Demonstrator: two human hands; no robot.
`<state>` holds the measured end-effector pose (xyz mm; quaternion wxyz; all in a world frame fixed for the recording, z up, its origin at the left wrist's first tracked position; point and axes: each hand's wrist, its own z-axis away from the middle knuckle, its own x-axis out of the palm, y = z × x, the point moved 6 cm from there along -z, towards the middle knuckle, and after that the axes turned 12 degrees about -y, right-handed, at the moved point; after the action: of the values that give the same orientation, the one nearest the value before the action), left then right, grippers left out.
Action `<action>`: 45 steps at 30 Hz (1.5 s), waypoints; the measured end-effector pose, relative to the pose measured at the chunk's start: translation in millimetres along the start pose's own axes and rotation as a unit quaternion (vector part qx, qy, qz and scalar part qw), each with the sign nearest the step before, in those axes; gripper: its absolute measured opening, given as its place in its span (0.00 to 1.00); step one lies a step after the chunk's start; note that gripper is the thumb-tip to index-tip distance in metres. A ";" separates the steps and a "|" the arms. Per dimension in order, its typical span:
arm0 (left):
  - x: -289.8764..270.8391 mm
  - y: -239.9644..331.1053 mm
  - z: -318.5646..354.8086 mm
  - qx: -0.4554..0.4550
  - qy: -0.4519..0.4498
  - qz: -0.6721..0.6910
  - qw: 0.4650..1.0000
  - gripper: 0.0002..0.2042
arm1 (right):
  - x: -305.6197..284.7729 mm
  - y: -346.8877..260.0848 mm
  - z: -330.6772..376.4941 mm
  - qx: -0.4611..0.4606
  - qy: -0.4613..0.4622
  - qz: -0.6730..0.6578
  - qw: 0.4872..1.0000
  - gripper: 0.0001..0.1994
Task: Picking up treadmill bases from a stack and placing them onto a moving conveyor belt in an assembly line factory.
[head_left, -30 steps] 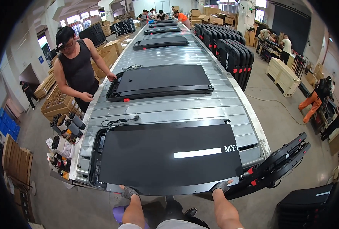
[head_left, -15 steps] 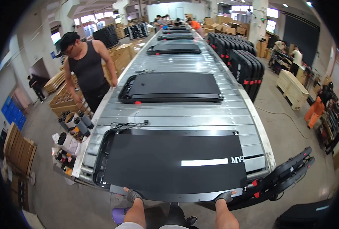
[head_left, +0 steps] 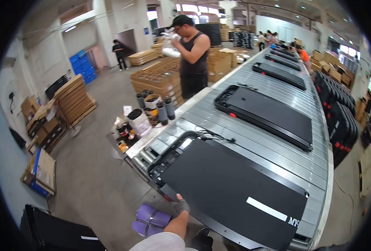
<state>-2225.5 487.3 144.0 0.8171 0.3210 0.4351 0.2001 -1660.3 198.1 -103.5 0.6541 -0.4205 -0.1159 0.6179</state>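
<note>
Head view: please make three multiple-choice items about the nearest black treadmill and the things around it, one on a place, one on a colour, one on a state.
1. Where does the purple roll lie?
A. On the treadmill deck
B. On the floor, beside the near end of the conveyor
C. On a cardboard box

2. What colour is the stripe on the nearest black treadmill?
A. Red
B. Yellow
C. White

3. What is the gloved left hand doing?
A. Touching the treadmill's near edge
B. Holding the purple roll
C. Raised free in the air

Answers:
1 B, since the roll rests on the grey floor, left of the hand.
2 C, since the bar on the black deck is plainly white.
3 A, since the hand lies against the deck's edge, apart from the roll.
</note>
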 end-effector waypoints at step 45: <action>90.6 -26.4 -4.4 0.016 -0.056 0.043 0.997 0.46 | -24.5 -34.7 -30.3 -0.071 0.075 -0.044 0.994 0.32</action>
<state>-2178.9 524.9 70.9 0.8257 0.3632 0.3775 0.2092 -1620.5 167.6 -89.2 0.6560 -0.5060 -0.1285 0.5451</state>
